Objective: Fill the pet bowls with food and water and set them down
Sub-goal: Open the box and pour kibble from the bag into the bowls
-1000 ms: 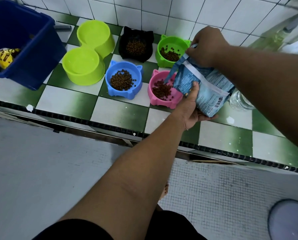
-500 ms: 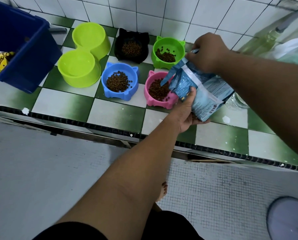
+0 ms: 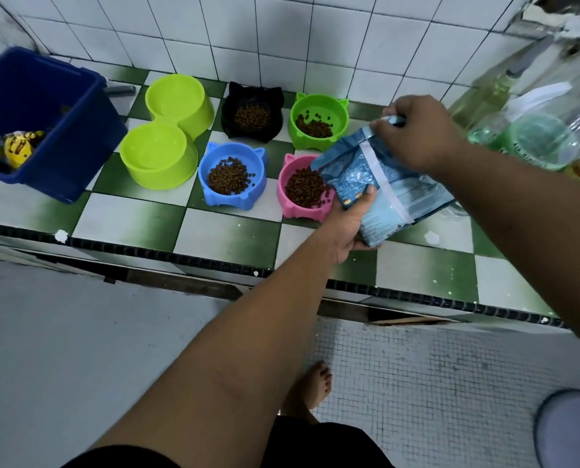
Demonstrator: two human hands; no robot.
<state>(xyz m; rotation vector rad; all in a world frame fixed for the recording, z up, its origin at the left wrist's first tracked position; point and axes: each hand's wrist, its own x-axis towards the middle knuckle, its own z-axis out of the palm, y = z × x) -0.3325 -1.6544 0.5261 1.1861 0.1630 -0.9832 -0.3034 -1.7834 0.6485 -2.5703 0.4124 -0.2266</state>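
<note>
A light-blue pet food bag [image 3: 379,190] is tilted with its open corner over the pink cat-eared bowl [image 3: 293,209], which holds brown kibble. My left hand [image 3: 347,224] grips the bag's lower edge. Its top corner is pinched by my right hand [image 3: 413,130]. The blue bowl [image 3: 232,194], the black bowl [image 3: 251,111] and the green eared bowl [image 3: 317,119] also hold kibble. A lime double bowl [image 3: 167,130] stands to their left with no food in it.
All bowls sit on a green-and-white checkered tiled counter [image 3: 129,217] against a white tiled wall. A dark blue bin [image 3: 48,119] with packets stands at the left. Clear bottles [image 3: 545,130] crowd the right end. My bare foot [image 3: 310,386] is on the floor below.
The bag's open corner has stayed over the pink bowl, and both hands keep their grip. My head has tilted, so the scene sits lower in view.
</note>
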